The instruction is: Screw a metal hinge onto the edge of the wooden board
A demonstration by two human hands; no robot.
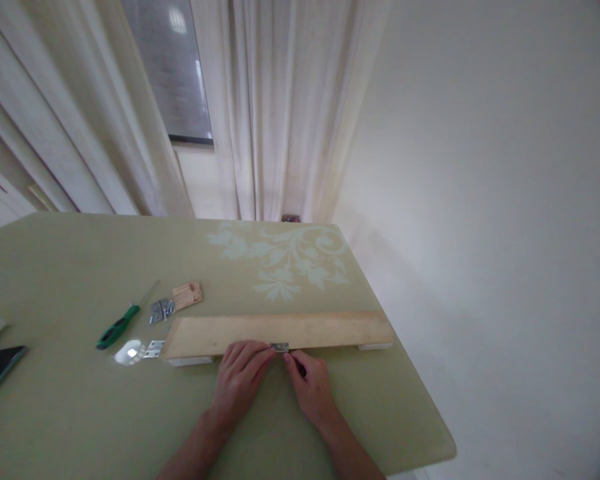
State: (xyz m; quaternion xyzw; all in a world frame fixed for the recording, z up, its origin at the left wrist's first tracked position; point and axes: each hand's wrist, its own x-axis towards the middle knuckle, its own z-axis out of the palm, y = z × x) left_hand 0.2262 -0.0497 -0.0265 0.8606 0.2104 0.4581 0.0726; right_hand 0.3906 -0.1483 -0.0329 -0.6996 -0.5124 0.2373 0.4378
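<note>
A long wooden board [280, 330] lies across the table, raised on a white block [193, 361] near its left end and another white block [375, 346] at its right end. At the board's near edge, around its middle, sits a small metal hinge [280, 347]. My left hand [243, 373] pinches the hinge's left end, its fingers resting by the board's edge. From the right, my right hand [310, 387] grips the hinge's other end between thumb and forefinger. Both hands are closed.
Left of the board lie a green-handled screwdriver [120, 327], hinges with screws [161, 310], a small wooden piece [187, 295] and another hinge [154, 349]. A dark flat device [0, 370] lies at far left. The table's right edge [405, 353] runs just beyond the board, near the wall.
</note>
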